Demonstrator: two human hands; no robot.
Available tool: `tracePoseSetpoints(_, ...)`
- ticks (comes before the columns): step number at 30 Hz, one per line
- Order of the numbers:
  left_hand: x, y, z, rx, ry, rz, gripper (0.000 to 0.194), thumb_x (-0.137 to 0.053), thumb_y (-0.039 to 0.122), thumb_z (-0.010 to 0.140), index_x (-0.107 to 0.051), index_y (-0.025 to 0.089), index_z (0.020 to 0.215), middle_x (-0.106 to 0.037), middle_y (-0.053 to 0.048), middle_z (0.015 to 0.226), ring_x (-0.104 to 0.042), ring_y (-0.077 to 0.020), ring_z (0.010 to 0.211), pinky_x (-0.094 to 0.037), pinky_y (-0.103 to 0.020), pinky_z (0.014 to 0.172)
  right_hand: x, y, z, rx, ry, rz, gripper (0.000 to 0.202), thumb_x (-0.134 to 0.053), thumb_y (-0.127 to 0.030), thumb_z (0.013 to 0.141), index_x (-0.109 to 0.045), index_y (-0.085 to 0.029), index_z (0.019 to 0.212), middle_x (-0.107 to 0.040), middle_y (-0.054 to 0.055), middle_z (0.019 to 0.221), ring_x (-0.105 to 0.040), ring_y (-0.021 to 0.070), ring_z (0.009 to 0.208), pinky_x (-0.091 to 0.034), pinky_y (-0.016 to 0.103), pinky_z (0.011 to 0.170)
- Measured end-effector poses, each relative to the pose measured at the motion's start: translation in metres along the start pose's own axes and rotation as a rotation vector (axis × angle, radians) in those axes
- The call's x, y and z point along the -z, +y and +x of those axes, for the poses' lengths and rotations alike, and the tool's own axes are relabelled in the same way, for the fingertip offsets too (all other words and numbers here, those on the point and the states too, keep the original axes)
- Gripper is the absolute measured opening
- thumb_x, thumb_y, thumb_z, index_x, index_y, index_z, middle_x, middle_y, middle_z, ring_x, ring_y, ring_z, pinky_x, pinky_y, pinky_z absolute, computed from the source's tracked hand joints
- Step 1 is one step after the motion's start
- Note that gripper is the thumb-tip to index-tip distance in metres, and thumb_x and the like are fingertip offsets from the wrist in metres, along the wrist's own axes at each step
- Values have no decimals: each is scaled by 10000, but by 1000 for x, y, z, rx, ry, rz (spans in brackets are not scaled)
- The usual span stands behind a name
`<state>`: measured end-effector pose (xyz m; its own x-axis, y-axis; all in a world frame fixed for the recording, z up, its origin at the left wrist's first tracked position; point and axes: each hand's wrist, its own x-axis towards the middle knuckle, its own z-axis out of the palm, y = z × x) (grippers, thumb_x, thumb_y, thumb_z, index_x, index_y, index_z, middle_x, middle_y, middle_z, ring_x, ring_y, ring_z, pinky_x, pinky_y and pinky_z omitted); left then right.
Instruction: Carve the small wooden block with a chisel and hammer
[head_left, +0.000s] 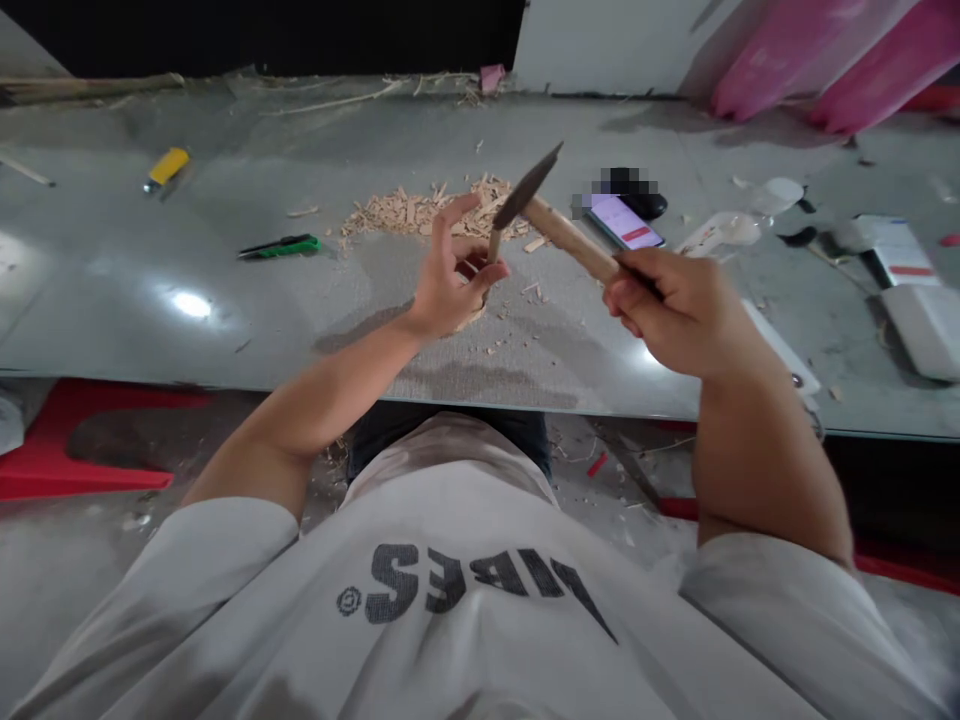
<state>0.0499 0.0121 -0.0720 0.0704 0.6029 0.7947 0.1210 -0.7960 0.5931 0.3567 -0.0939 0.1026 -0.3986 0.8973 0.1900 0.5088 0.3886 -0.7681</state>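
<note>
My right hand (pixel 679 310) is closed around the wooden handle of a hammer (pixel 570 240). Its dark, tapering metal head slants up to the right, and the head's lower end appears to meet the top of a thin wooden stick (pixel 494 246). That stick stands roughly upright between the thumb and fingers of my left hand (pixel 457 275), whose index finger is raised. What lies under the left palm is mostly hidden; a bit of pale wood shows below it. Just behind the left hand is a heap of wood chips (pixel 405 212) on the glass-topped table (pixel 360 370).
Left of the chips lie a green utility knife (pixel 281 247) and a yellow cutter (pixel 166 168). A lit phone (pixel 626 222) sits beyond the hammer, near clear plastic items (pixel 739 225). Another device with a screen (pixel 896 250) and a white box (pixel 926 330) are far right. Pink bags (pixel 795 60) stand behind.
</note>
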Motion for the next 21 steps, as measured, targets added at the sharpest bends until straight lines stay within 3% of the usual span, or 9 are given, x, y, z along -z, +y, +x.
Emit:
tracePoseSetpoints(4,-5,-14,1,-88,50,-41,987,-725,975,1233,-326,430,1951,-788,79,922,-741,-171,667,-494,-308,630,4,-11,-15,50,15,-138,418,-784,-633,1190,-654,-334,929,-652,52,780,-552,283,686,-400,444,658)
tracePoseSetpoints(9,-10,-26,-3,-102,64,-78,986,-762,961,1223,-332,486,1972,-806,82,924,-672,-152,639,-474,-311,601,14,-29,-14,53,1,-325,319,-776,-500,1155,-632,-321,935,-618,27,723,-537,264,643,-394,459,694)
tracePoseSetpoints(14,-12,-28,-3,-145,51,-34,1037,-628,1028,1238,-254,441,2007,-796,70,951,-711,-153,653,-492,-294,636,27,-41,-18,48,206,-268,328,-768,-503,1198,-639,-309,967,-647,33,778,-546,233,651,-409,452,685)
tracePoseSetpoints(18,-6,-24,-1,-75,6,-60,1027,-762,958,1224,-287,472,1994,-803,55,938,-703,-196,621,-538,-337,620,27,-43,-19,19,12,-356,228,-768,-302,1124,-664,-293,922,-612,9,700,-530,211,612,-391,439,649)
tracePoseSetpoints(21,2,-20,-1,14,-34,-51,1022,-845,893,1217,-330,456,1984,-836,26,991,-770,-219,698,-589,-347,670,25,-39,-19,73,53,-281,215,-731,-312,1149,-669,-282,945,-662,9,758,-556,191,638,-414,406,651)
